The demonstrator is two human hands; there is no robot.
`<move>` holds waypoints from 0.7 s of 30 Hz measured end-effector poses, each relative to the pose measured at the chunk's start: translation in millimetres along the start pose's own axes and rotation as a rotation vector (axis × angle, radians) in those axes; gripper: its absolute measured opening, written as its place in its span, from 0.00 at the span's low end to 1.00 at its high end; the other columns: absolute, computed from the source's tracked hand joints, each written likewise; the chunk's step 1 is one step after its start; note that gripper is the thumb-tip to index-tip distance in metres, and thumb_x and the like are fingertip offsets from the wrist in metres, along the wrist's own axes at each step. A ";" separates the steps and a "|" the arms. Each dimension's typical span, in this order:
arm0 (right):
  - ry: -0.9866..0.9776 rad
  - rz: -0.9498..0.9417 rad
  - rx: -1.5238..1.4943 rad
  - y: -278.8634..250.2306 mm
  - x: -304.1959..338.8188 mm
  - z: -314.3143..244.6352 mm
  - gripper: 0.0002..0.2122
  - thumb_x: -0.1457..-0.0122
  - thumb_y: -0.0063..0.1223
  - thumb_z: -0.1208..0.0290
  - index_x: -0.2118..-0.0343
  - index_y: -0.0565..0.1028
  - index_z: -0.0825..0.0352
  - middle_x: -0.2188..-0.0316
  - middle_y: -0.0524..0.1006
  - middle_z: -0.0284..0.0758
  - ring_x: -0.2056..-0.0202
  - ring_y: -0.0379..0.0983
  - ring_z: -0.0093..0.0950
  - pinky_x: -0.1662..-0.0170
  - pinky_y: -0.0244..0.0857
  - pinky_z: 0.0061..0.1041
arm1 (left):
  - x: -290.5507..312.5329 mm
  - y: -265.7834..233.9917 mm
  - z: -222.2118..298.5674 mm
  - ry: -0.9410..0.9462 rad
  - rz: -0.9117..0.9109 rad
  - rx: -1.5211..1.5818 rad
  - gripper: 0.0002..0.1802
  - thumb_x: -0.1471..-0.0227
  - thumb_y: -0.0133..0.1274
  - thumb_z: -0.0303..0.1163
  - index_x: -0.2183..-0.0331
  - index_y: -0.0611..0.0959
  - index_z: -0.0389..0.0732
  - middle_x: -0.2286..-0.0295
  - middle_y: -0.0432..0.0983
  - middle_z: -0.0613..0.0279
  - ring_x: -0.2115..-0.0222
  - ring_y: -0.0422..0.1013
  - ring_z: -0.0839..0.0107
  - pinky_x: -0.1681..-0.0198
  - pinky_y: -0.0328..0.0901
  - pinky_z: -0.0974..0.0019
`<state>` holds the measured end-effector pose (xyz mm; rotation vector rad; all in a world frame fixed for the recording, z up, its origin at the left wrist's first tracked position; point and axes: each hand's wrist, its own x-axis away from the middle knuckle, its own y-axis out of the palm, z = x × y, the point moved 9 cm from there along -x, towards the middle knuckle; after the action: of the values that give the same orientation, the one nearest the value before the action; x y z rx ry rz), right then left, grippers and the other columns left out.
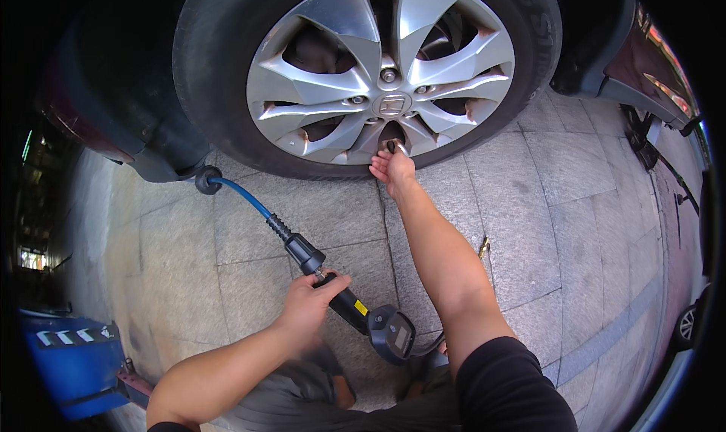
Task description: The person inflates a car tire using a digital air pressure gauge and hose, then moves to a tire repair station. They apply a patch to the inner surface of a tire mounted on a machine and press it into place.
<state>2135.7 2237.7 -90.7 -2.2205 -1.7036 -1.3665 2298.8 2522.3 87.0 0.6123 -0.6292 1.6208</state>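
A silver alloy wheel with a black tyre stands at the top, on a car. My right hand reaches up to the lower rim, its thumb and fingers closed round a small black valve stem; whether a cap is on it is hard to see. Lower left, my left hand grips the black handle of a tyre inflator gun. A digital gauge sits at its near end, and a blue hose curves from its far end toward a round black end piece.
Grey stone paving lies under everything. A small brass-coloured fitting is right of my right forearm. A blue cabinet stands at the lower left. Dark car bodywork flanks the wheel, and another vehicle's wheel shows at far right.
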 end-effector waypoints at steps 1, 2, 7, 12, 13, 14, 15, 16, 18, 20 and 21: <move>0.012 0.009 0.014 -0.4 1.3 -0.1 0.22 0.30 0.43 0.53 0.61 0.73 0.73 0.71 0.79 0.40 0.72 0.77 0.28 0.70 0.81 0.28 | 0.2 0.8 0.3 -0.002 -0.007 0.005 0.10 0.44 0.64 0.37 0.64 0.84 0.42 0.67 0.75 0.72 0.63 0.66 0.80 0.53 0.59 0.70; 0.013 0.035 0.028 -2.4 2.8 -0.9 0.21 0.30 0.43 0.53 0.61 0.73 0.73 0.71 0.79 0.40 0.72 0.77 0.28 0.71 0.81 0.28 | 0.6 1.2 0.6 -0.002 -0.011 0.012 0.10 0.44 0.64 0.37 0.63 0.84 0.42 0.67 0.75 0.72 0.63 0.66 0.80 0.53 0.59 0.70; -0.052 0.044 0.083 0.0 4.4 -6.9 0.18 0.29 0.42 0.58 0.62 0.73 0.73 0.70 0.79 0.41 0.72 0.78 0.28 0.70 0.82 0.28 | 2.9 0.6 3.7 -0.007 0.012 0.000 0.11 0.45 0.64 0.38 0.63 0.84 0.42 0.67 0.76 0.72 0.62 0.67 0.80 0.51 0.59 0.70; -0.123 0.083 0.256 -3.3 3.2 -10.3 0.23 0.28 0.38 0.53 0.62 0.75 0.73 0.69 0.80 0.41 0.72 0.78 0.28 0.70 0.81 0.27 | 3.3 2.0 4.8 -0.016 0.012 -0.025 0.11 0.45 0.64 0.38 0.64 0.85 0.42 0.68 0.77 0.72 0.62 0.67 0.80 0.49 0.59 0.69; -0.106 0.062 0.203 -2.8 2.9 -8.6 0.23 0.28 0.38 0.53 0.62 0.75 0.73 0.69 0.80 0.41 0.72 0.78 0.28 0.70 0.81 0.27 | 3.1 2.2 5.1 -0.013 0.011 -0.028 0.10 0.44 0.64 0.38 0.64 0.85 0.42 0.68 0.77 0.72 0.62 0.67 0.80 0.49 0.59 0.69; -0.087 0.031 0.159 -1.0 3.6 -6.8 0.23 0.28 0.39 0.53 0.62 0.75 0.73 0.69 0.80 0.41 0.72 0.78 0.28 0.70 0.81 0.27 | 2.9 2.4 6.9 0.013 0.005 -0.040 0.10 0.44 0.64 0.38 0.65 0.85 0.42 0.69 0.77 0.72 0.62 0.67 0.80 0.49 0.59 0.69; -0.054 0.038 0.120 -2.9 3.7 -4.8 0.23 0.28 0.39 0.53 0.62 0.75 0.73 0.69 0.80 0.41 0.72 0.78 0.28 0.70 0.81 0.28 | 2.3 2.9 5.5 -0.002 0.000 -0.028 0.10 0.44 0.64 0.38 0.65 0.84 0.43 0.69 0.77 0.72 0.63 0.68 0.80 0.50 0.59 0.69; -0.049 -0.001 0.091 0.1 4.8 -4.9 0.23 0.28 0.40 0.53 0.62 0.75 0.73 0.69 0.80 0.41 0.73 0.78 0.28 0.70 0.81 0.28 | 2.3 3.2 5.8 0.011 -0.010 -0.024 0.10 0.44 0.64 0.38 0.65 0.84 0.43 0.69 0.77 0.72 0.63 0.68 0.81 0.50 0.59 0.69; -0.004 0.022 0.042 -2.9 6.1 -2.8 0.22 0.28 0.40 0.54 0.62 0.75 0.73 0.70 0.80 0.41 0.73 0.78 0.28 0.69 0.81 0.28 | 1.7 3.4 5.2 0.018 -0.020 -0.018 0.10 0.44 0.64 0.38 0.65 0.84 0.43 0.69 0.77 0.72 0.63 0.68 0.81 0.50 0.59 0.69; -0.049 0.049 0.132 -5.0 6.8 -8.3 0.22 0.30 0.43 0.54 0.62 0.75 0.75 0.71 0.80 0.41 0.73 0.78 0.28 0.71 0.81 0.27 | 1.4 2.6 3.8 0.013 -0.019 -0.011 0.10 0.44 0.64 0.38 0.65 0.84 0.43 0.69 0.77 0.72 0.63 0.68 0.81 0.50 0.59 0.69; -0.075 0.070 0.177 -6.4 7.0 -10.9 0.22 0.30 0.44 0.55 0.62 0.75 0.76 0.71 0.79 0.42 0.73 0.78 0.29 0.72 0.81 0.27 | 1.5 2.5 3.5 0.015 -0.022 -0.012 0.10 0.44 0.64 0.38 0.65 0.84 0.43 0.69 0.77 0.72 0.63 0.67 0.81 0.50 0.58 0.69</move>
<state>2124.0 2240.2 -82.4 -2.2353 -1.6791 -1.0844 2296.3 2520.7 90.4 0.5957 -0.6189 1.5987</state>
